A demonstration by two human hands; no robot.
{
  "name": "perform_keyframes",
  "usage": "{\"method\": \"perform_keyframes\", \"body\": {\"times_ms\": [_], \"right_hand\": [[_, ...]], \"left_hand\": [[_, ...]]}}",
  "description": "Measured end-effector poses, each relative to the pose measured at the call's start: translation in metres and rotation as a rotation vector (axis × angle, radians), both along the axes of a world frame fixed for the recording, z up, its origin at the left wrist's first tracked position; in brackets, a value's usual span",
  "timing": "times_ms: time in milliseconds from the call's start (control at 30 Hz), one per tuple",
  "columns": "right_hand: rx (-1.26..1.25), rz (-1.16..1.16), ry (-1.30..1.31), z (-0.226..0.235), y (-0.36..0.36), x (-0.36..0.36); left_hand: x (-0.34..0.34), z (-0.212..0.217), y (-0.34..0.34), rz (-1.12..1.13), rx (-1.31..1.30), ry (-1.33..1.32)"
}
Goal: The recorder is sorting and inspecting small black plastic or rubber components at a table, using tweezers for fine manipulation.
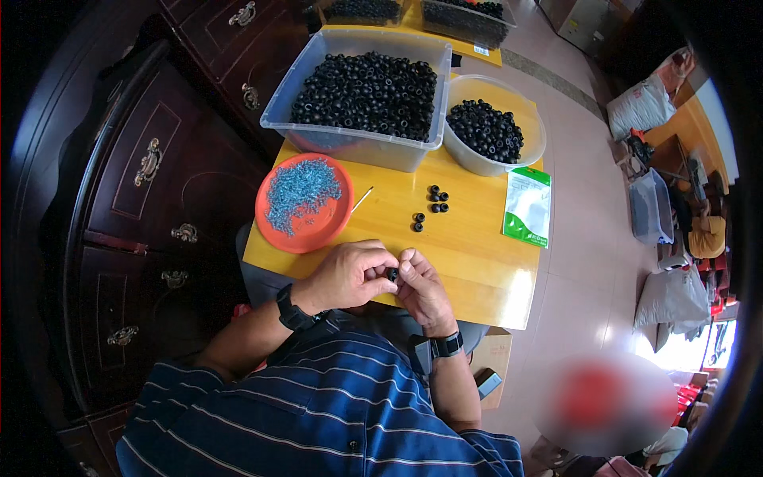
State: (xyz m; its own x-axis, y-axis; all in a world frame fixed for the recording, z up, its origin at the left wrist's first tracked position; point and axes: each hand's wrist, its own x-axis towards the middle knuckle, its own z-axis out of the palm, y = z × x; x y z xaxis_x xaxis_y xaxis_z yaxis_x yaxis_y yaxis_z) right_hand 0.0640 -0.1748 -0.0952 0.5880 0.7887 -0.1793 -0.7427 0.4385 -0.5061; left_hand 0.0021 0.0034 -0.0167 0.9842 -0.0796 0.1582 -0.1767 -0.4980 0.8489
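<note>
Close to the near edge of the yellow table, my left hand pinches a small round black plastic piece between thumb and fingers. My right hand meets it from the other side, thumb and forefinger closed together beside the piece; anything tiny between them is hidden. Left of centre lies an orange-red plate with a heap of small silvery-blue screws. A thin white-tipped stick rests beside the plate. Beyond my hands sit several loose black pieces in a small group.
Behind stand a large clear bin and a round clear tub, both holding many black pieces. A green-and-white plastic packet lies at the table's right edge. Dark wooden drawers rise on the left. A blurred person is at lower right.
</note>
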Motion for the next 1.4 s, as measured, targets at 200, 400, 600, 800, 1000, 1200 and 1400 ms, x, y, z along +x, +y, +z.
{"method": "perform_keyframes", "body": {"times_ms": [200, 400, 600, 800, 1000, 1200, 1400], "right_hand": [[0.032, -0.034, 0.015, -0.005, 0.001, -0.002], [0.017, 0.011, -0.009, -0.016, -0.004, 0.001], [0.006, -0.045, 0.010, -0.009, 0.002, -0.001], [0.108, -0.004, 0.051, -0.002, -0.001, 0.002], [0.107, 0.004, 0.028, -0.001, -0.002, 0.003], [0.016, -0.001, -0.040, -0.012, -0.001, 0.002], [-0.055, 0.012, -0.081, -0.003, 0.000, 0.000]], "left_hand": [[0.001, -0.003, -0.004, 0.012, -0.030, -0.017], [-0.001, -0.011, -0.002, 0.029, 0.039, -0.072], [0.002, -0.009, -0.003, 0.034, 0.027, -0.070], [0.003, -0.015, -0.003, 0.023, -0.027, -0.071], [0.000, -0.015, -0.001, 0.014, -0.026, -0.042], [-0.003, -0.017, 0.003, 0.003, 0.053, -0.116], [-0.007, -0.017, 0.005, 0.011, 0.064, -0.129]]}}
